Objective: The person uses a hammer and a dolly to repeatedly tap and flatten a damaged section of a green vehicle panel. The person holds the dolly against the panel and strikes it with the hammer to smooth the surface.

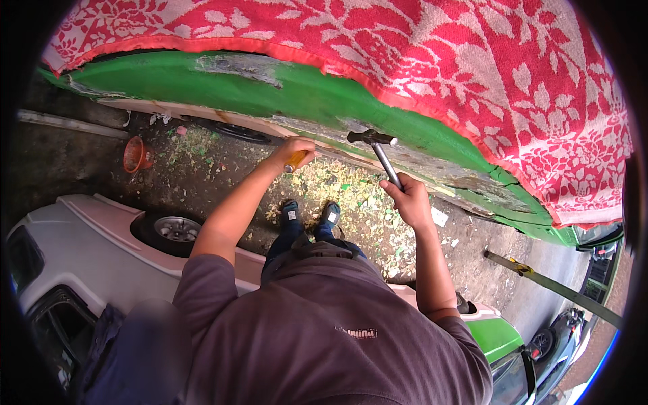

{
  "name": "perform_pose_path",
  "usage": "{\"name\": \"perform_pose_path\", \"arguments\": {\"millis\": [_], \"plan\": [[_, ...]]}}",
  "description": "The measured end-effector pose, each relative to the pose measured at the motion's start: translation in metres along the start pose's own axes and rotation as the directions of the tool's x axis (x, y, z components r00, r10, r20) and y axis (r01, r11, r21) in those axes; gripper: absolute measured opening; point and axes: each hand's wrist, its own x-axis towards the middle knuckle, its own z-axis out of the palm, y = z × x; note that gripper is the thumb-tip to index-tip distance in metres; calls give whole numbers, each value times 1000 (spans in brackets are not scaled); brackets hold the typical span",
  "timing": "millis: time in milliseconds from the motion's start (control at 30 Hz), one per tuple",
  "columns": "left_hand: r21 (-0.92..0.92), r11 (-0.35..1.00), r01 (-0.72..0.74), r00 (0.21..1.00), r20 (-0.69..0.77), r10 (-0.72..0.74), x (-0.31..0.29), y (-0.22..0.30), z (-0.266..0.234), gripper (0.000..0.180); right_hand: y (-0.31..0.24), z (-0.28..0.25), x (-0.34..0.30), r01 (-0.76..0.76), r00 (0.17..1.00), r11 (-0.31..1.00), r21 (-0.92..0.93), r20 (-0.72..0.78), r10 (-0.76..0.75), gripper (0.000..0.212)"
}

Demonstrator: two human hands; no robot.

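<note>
In front of me runs the side of a vehicle with a green body panel (304,84), its paint scraped off in grey, rough patches. My right hand (413,202) grips a hammer (385,158) by its metal handle, and the dark head is raised close to the scraped panel. My left hand (295,152) is closed round a tool with a yellow handle (294,162), held near the panel's lower edge. The working end of that tool is hidden from me. A red and white floral cloth (432,61) lies over the top of the vehicle.
Paint chips (351,192) litter the ground round my shoes. An orange bucket (136,155) lies to the left. Behind me stands a white and pink car (115,229). A pole (560,287) slants across at the right, and a motorcycle (557,337) is parked beyond it.
</note>
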Motion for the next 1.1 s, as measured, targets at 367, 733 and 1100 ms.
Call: {"name": "perform_pose_path", "arguments": {"millis": [367, 733, 1100], "plan": [[211, 974, 79, 996, -52, -70, -5, -11, 0, 22, 8, -12, -7, 13, 1000, 1000, 1, 23, -13, 42], [129, 971, 200, 980, -17, -199, 7, 12, -13, 22, 5, -13, -8, 26, 999, 1000, -10, 25, -26, 41], [-2, 982, 190, 982, 25, -189, 26, 37, -17, 26, 0, -8, -13, 32, 999, 999, -6, 5, -32, 42]]}}
